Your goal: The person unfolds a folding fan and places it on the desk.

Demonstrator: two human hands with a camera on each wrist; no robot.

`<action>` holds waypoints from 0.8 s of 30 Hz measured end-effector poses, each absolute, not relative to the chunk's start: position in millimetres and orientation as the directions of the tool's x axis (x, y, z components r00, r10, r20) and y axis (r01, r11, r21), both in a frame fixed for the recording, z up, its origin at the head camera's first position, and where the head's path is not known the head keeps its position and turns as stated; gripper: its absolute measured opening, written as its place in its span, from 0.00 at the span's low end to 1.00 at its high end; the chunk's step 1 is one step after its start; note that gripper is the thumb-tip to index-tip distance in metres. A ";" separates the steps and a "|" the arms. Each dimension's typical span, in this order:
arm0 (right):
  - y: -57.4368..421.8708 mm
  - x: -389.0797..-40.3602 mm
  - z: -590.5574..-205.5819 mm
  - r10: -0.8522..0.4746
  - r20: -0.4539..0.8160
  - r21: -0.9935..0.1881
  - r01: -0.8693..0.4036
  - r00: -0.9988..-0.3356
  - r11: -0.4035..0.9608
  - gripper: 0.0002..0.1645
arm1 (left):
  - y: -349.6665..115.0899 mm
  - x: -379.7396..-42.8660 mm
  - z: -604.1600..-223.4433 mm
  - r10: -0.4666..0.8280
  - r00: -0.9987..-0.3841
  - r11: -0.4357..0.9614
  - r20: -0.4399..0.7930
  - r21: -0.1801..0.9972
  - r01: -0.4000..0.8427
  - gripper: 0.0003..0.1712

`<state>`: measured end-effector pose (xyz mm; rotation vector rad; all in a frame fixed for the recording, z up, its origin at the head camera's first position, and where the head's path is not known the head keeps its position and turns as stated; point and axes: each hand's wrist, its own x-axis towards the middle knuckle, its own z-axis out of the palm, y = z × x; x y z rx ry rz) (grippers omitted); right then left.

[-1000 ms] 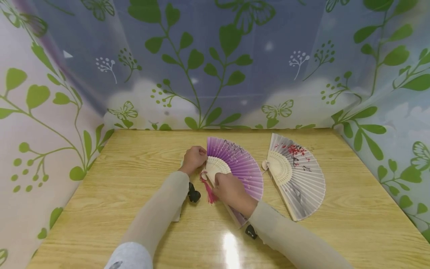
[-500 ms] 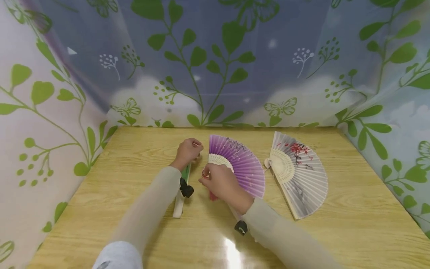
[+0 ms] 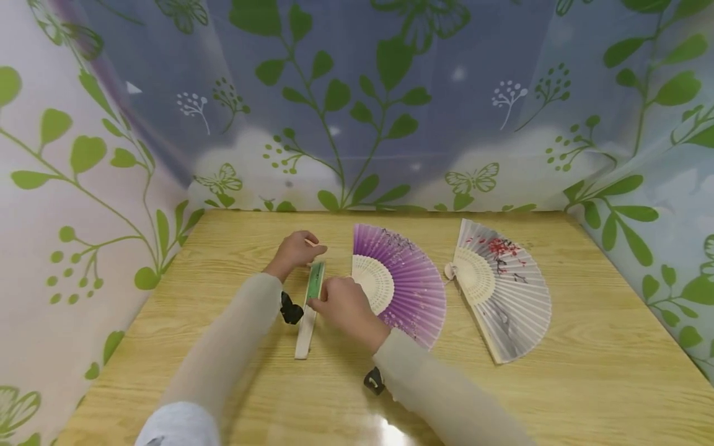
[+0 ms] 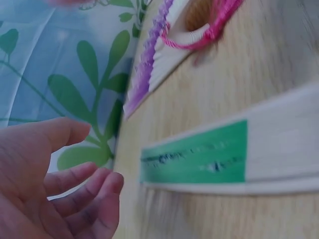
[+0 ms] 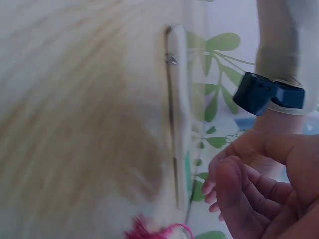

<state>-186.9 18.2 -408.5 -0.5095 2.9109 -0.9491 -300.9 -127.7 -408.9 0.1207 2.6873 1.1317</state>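
A folded hand fan (image 3: 304, 331) with a green patch lies on the table between both hands; the left wrist view shows its green end (image 4: 199, 158) close up. My left hand (image 3: 294, 253) hovers by the far end of that fan, fingers loosely bent around nothing. Just right of the fan is my right hand (image 3: 347, 308), which holds nothing in the right wrist view, its fingers (image 5: 232, 184) loosely curled. Behind it spreads an opened purple fan (image 3: 409, 282), partly hidden by the hand. Its pink tassel cord (image 4: 214, 35) shows in the left wrist view.
Farther right lies an opened grey-white fan (image 3: 515, 303) with red blossoms. The wooden table (image 3: 240, 378) ends at a leaf-patterned cloth (image 3: 329, 148) along the back and sides. Each wrist wears a small black camera (image 3: 291, 308).
Both hands have left the purple fan and moved left. The right hand has let go of the tassel area and come beside the folded fan, which is now more exposed.
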 end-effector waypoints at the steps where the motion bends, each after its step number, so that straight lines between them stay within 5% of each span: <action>1: 16.1 -187.0 -410.8 -0.321 0.052 -0.572 -0.292 -0.946 0.766 0.22 | -129.4 -300.7 -409.8 0.168 -0.969 0.718 -0.182 0.696 -0.006 0.25; 14: -1.4 -189.8 -430.8 -0.280 -0.083 -0.361 -0.233 -0.956 0.903 0.29 | -130.6 -299.1 -423.6 0.119 -0.946 0.892 -0.302 0.450 -0.031 0.32; 24: -9.3 -192.6 -434.4 -0.269 -0.117 -0.331 -0.218 -0.956 0.918 0.28 | -132.4 -290.9 -421.8 0.119 -0.947 0.906 -0.300 0.423 -0.020 0.29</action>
